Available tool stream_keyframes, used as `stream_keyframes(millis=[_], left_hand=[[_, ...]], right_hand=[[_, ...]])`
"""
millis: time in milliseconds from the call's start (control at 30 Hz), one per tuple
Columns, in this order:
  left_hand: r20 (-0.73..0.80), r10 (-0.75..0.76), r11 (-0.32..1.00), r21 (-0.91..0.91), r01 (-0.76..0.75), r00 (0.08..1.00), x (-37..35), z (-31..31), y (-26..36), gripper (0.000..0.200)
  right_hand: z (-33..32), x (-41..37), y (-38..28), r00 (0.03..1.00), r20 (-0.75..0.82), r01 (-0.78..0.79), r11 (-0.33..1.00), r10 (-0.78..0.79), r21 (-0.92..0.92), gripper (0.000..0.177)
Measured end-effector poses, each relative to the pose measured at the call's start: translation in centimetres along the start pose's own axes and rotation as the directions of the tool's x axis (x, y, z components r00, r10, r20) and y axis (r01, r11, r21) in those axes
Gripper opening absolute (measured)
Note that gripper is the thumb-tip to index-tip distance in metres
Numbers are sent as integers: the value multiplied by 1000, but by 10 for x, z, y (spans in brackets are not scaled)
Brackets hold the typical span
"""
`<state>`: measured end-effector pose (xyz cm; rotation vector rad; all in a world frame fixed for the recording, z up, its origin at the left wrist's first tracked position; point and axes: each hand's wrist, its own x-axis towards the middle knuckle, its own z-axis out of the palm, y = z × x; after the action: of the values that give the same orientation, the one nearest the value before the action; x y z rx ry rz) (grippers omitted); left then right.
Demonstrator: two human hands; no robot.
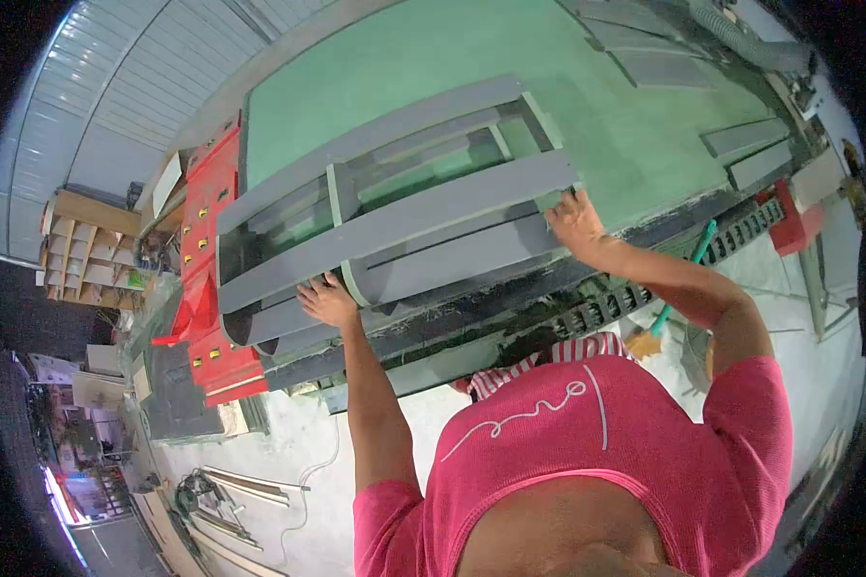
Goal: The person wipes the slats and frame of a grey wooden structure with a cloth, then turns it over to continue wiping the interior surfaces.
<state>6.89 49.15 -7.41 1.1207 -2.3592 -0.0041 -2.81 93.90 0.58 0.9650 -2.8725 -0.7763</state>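
Observation:
A long grey slatted frame, made of boards joined by pale-edged crosspieces, rests on a green-topped machine table. It lies slightly slanted, its right end farther from me. My left hand grips the near lower edge of its front board, beside the middle crosspiece. At the right end of the same board my right hand has its fingers curled over the corner. Both hands touch the frame, and parts of the fingers are hidden. Between the boards, the green surface and a dark lower board show through.
Red metal machine parts stand at the table's left end. Grey offcut panels lie at the far right. A green-handled broom leans by the near edge, close to a black cable chain. Wood strips lie on the floor.

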Motion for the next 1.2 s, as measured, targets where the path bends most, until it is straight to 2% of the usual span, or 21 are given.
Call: stream_keyframes(millis=[67, 200, 267, 300, 367, 400, 467, 500, 567, 600, 667, 800, 867, 900, 967, 1000, 1033, 1100, 1167, 1200], left_hand=[[-25, 10, 1000, -10, -10, 1000, 2, 3, 0, 53], [-32, -4, 1000, 23, 5, 999, 1, 4, 0, 50], [-12, -13, 999, 29, 13, 1000, 1, 0, 1, 50], [-8, -6, 1000, 25, 6, 1000, 1, -2, 2, 49], [-5, -2, 1000, 22, 2, 1000, 0, -2, 2, 49], [4, -2, 1000, 24, 2, 1000, 1, -1, 1, 49], [7, -2, 1000, 26, 2, 1000, 0, 2, -2, 50], [18, -3, 999, 36, 3, 1000, -1, 2, -4, 50], [3, -14, 1000, 27, 14, 1000, 4, 3, 1, 51], [0, -11, 1000, 14, 11, 1000, 2, 4, -1, 52], [14, -8, 1000, -16, 8, 1000, 1, -1, 1, 52], [8, 0, 1000, -24, 0, 1000, 1, -5, 2, 49], [2, -12, 1000, -29, 12, 1000, 0, -3, -1, 48], [-10, -10, 999, -44, 10, 1000, 0, -1, 0, 47], [4, -40, 999, -35, 41, 999, 2, -5, 5, 46], [-24, -35, 998, -52, 34, 999, 2, -5, 5, 46], [-50, -34, 998, -63, 30, 998, 0, -6, 5, 45], [-52, -41, 998, -53, 38, 998, 0, -2, 4, 45], [-68, -67, 997, -36, 64, 995, 2, -2, 2, 45], [-74, -51, 998, -36, 48, 996, 3, -5, 4, 44]], right_hand=[[4, 0, -5, 999, 26, 25, 997, -23, -76, 40], [5, -16, -5, 998, -24, 53, 998, -55, -42, 35], [8, -23, -1, 986, -96, 145, 981, -133, 128, 20], [-1, -25, 1, 986, -96, 149, 981, -138, 126, 20], [-32, -28, 9, 982, 99, 108, 905, -162, 412, 21], [-43, -25, 16, 982, 97, 110, 904, -164, 413, 21], [-58, -6, 36, 997, -65, -11, 914, 41, 405, 20], [-56, 4, 45, 996, -76, -10, 915, 45, 403, 20], [-45, 22, 69, 909, -344, -98, 925, 233, 368, 20], [-32, 28, 69, 905, -357, -93, 927, 231, 363, 20], [-8, 41, 61, 902, -284, -212, 907, 325, 364, 19], [-26, 26, 37, 948, -260, -39, 876, 185, 480, 19], [-48, 16, 37, 998, -40, 68, 768, -56, 636, 25], [-48, 22, 42, 997, -40, 73, 774, -62, 629, 25], [-48, 49, 67, 971, -232, 104, 784, 53, 611, 31], [-46, 70, 85, 948, -271, 61, 746, 164, 664, 31], [-43, 95, 105, 915, -300, 29, 698, 269, 716, 32], [-48, 144, 141, 892, -244, -97, 689, 380, 719, 33], [-27, 192, 164, 823, -366, -108, 753, 434, 650, 31], [-6, 216, 174, 831, -387, -71, 765, 400, 640, 31]])
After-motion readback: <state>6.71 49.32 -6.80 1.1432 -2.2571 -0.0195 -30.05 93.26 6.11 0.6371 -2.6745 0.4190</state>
